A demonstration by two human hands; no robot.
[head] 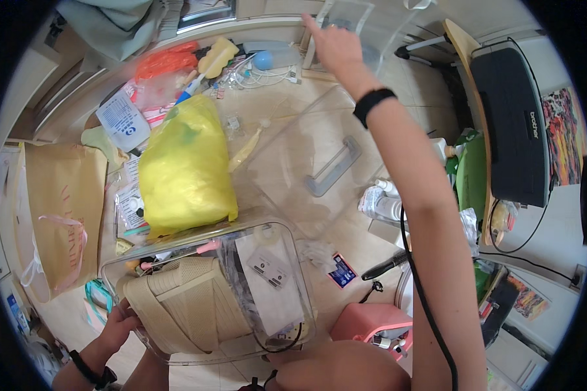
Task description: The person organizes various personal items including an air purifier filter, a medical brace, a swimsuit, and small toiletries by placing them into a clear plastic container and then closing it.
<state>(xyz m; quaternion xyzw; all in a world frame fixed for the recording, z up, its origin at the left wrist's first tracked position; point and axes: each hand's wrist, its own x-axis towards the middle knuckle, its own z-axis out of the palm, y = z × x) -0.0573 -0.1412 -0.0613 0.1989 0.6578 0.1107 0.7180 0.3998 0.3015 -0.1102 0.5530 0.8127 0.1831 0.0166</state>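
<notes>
My left hand (119, 323) is at the lower left, gripping the near left rim of a clear plastic bin (307, 288). Inside the bin lie a beige mesh, strapped item (191, 305), a pink-handled tool and a white packet (274, 313). My right hand (333, 44) reaches to the far side with its index finger extended, in front of a wooden frame and a clear plastic container (389, 36); whether it touches them is unclear. A clear lid with a grey handle (333, 166) lies on the floor between. A stuffed yellow plastic bag (188, 171) rests beyond the bin.
A brown paper bag (61, 215) stands at the left. Cables (269, 78), a yellow sponge (218, 57) and a red plastic bag (169, 61) lie along the far wall. At the right are a pink bin (372, 320), a black hairbrush (384, 265) and a Brother printer (511, 127).
</notes>
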